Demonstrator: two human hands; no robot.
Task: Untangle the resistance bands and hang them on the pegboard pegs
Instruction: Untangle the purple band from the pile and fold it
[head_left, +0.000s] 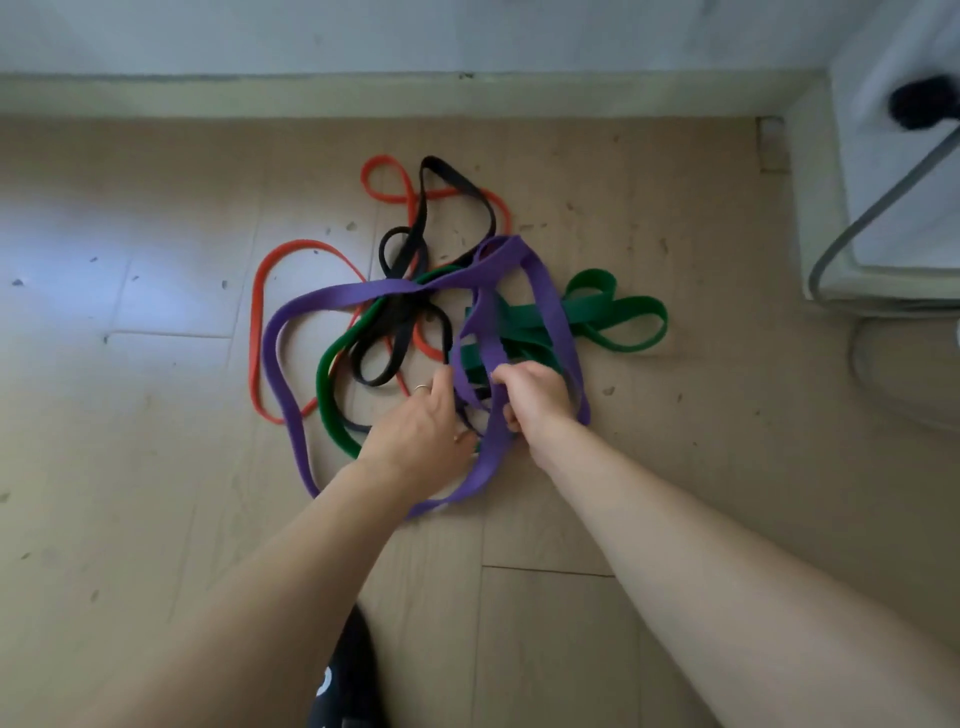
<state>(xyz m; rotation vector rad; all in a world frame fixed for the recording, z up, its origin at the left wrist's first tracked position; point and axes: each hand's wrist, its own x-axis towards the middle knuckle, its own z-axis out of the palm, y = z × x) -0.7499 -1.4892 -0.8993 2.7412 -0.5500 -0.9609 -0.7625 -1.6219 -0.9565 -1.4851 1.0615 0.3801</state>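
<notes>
In the head view, a messy pile of bands is seen on the floor (675, 467). The purple band (545, 296) is gripped by the right hand (535, 395), fingers curled tight around it. The left hand (421, 421) is just beside it, fingers reaching in; what they hold cannot be told. The purple loops stretch up and away from both hands. No pegboard is seen.

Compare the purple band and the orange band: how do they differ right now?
The purple band is wide; the orange band is narrow. The right hand grips purple; no hand touches orange. Purple crosses the pile's middle and runs toward the person; orange loops out at the left and far edges. Both are still tangled on the floor.
</notes>
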